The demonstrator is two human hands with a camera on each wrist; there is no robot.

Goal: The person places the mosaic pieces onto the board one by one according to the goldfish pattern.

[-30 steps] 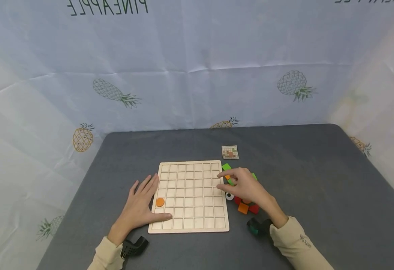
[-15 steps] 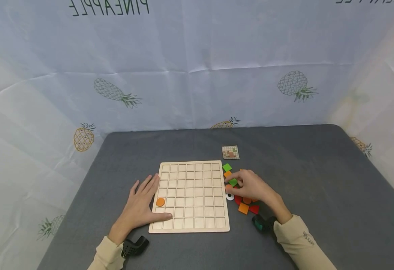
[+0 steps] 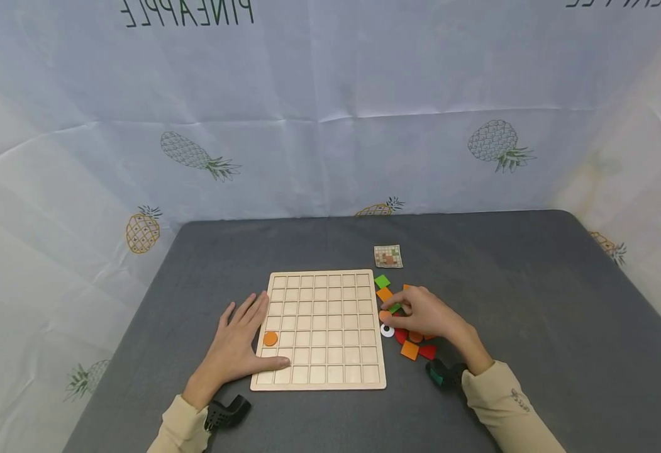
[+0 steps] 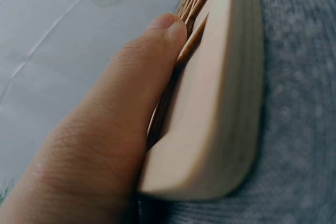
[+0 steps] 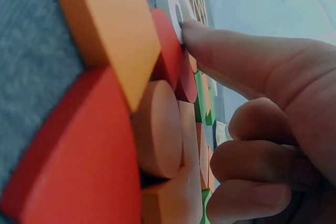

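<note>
My left hand [image 3: 238, 346] lies spread over the left edge of a pale wooden grid board [image 3: 319, 314], its thumb across the lower left cells. The left wrist view shows that thumb [image 4: 131, 72] along the board's rim. One orange disc [image 3: 270, 338] sits in a cell at the board's left side. At the right edge, my right hand [image 3: 423, 311] pinches another orange disc [image 3: 385, 316] between thumb and index finger. Just below is a white disc with a black dot [image 3: 387, 330]. In the right wrist view, the thumb [image 5: 236, 51] overlaps the white disc, and other fingers are curled.
Loose pieces crowd beside the board: green squares [image 3: 382, 281], orange squares [image 3: 410, 350] and red pieces [image 3: 427, 352], some under the right hand. A small pattern card [image 3: 388, 256] lies behind them on the dark grey table [image 3: 505, 270]. A pineapple-print cloth [image 3: 319, 163] hangs beyond.
My right hand has moved from over the board's right edge to the loose pieces, and its thumb and index finger have closed around an orange disc. The left hand has stayed put.
</note>
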